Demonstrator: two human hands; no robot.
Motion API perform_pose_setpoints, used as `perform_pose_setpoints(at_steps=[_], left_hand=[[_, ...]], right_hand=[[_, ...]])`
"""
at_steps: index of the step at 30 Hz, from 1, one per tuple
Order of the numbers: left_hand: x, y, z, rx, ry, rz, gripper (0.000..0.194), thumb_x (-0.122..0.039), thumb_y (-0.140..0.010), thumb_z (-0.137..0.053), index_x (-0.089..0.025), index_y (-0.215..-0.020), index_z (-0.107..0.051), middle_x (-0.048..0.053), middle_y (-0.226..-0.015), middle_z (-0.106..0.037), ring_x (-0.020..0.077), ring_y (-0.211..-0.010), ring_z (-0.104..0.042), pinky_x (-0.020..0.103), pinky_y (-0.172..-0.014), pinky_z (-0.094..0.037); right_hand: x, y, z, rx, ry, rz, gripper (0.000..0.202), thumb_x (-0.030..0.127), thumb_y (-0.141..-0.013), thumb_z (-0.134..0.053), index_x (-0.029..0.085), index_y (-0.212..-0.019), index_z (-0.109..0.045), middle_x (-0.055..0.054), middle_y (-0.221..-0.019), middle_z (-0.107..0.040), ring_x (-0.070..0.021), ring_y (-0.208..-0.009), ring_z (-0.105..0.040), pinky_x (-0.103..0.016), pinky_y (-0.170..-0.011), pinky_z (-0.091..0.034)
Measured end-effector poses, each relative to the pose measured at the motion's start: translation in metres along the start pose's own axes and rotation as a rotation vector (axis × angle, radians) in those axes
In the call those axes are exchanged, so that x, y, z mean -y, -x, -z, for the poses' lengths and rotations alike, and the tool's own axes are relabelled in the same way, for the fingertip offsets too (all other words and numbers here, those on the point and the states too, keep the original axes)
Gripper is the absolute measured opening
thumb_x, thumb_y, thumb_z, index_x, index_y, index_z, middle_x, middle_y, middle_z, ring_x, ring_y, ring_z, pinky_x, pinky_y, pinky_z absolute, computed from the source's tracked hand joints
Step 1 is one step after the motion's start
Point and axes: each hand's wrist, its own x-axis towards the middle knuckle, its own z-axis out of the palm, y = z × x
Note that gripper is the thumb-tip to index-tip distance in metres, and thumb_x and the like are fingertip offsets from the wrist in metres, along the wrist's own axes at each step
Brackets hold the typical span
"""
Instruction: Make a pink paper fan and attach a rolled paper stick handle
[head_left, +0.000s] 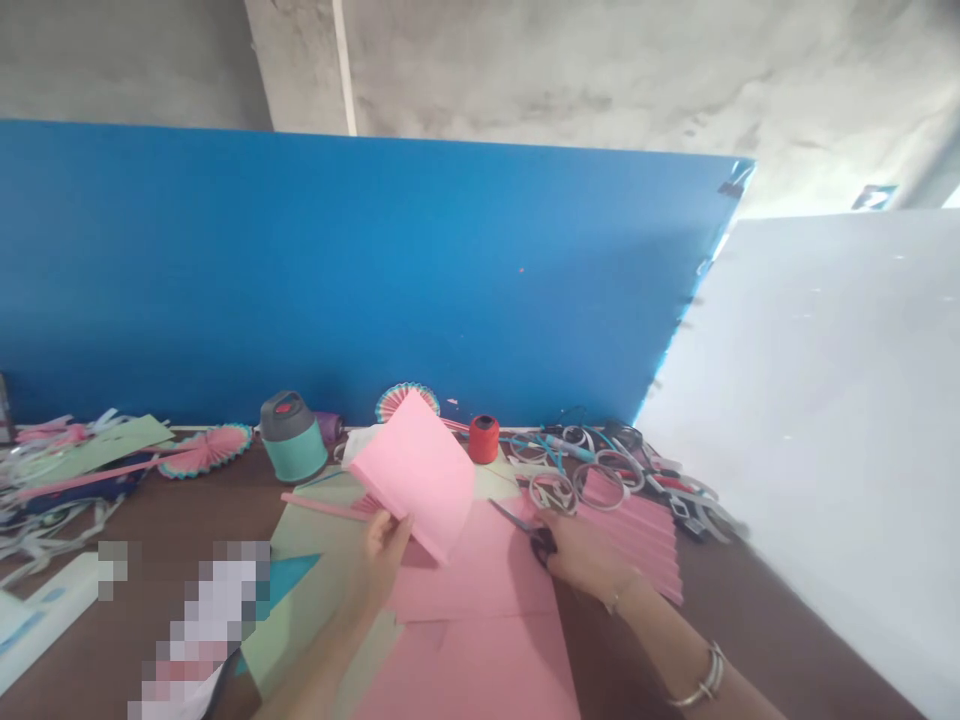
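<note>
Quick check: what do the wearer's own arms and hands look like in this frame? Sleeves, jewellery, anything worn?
Both forearms are bare, with no sleeves or gloves in view. The left hand shows nothing worn. The right hand has a thin chain bracelet at the wrist, and further up that forearm sit silver metal bangles, seemingly two stacked together. No rings or watch can be made out.

Craft workshop, paper fans (201, 450), tape rolls (598, 484), thread spool (484, 438), blue partition (360, 270)

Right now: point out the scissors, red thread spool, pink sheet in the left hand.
scissors (534, 535), head view, on the dark handle.
red thread spool (484, 441), head view, mid-side.
pink sheet (414, 472), head view, centre of its face.
</note>
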Motion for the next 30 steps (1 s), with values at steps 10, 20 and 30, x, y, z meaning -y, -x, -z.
perform_pose_setpoints(at_steps=[10,20,30], left_hand=[[-0.009,-0.006,0.007,-0.036,0.381,0.108,0.036,-0.043,-0.067,-0.071,-0.015,-0.087,-0.062,0.004,-0.074,-0.07,0.0181,-0.069,-0.064,0.028,-0.067,-0.05],[-0.005,-0.01,0.01,-0.043,0.574,0.127,0.028,-0.034,-0.067,-0.074,-0.016,-0.086,-0.063,0.002,-0.08,-0.069,0.0165,-0.074,-0.064,0.028,-0.069,-0.05],[0.0,-0.004,0.002,0.014,0.516,0.219,0.036,-0.038,-0.065,-0.073,-0.015,-0.091,-0.065,0.006,-0.086,-0.071,0.0196,-0.077,-0.066,0.03,-0.07,-0.05]], right_hand=[[-0.008,0.004,0.006,0.181,-0.875,-0.036,0.05,0.015,-0.053,-0.05,0.019,-0.103,-0.055,0.0,-0.08,-0.058,-0.0154,-0.071,-0.056,-0.023,-0.056,-0.039],[0.011,0.002,-0.007,0.679,-1.092,0.19,0.046,0.049,-0.058,-0.076,0.016,-0.085,-0.059,0.005,-0.063,-0.05,-0.0064,-0.053,-0.042,-0.019,-0.05,-0.033],[0.03,-0.001,-0.046,0.533,-1.191,0.151,0.058,0.051,-0.052,-0.08,0.016,-0.097,-0.069,0.005,-0.063,-0.051,-0.0049,-0.051,-0.032,-0.019,-0.047,-0.023]])
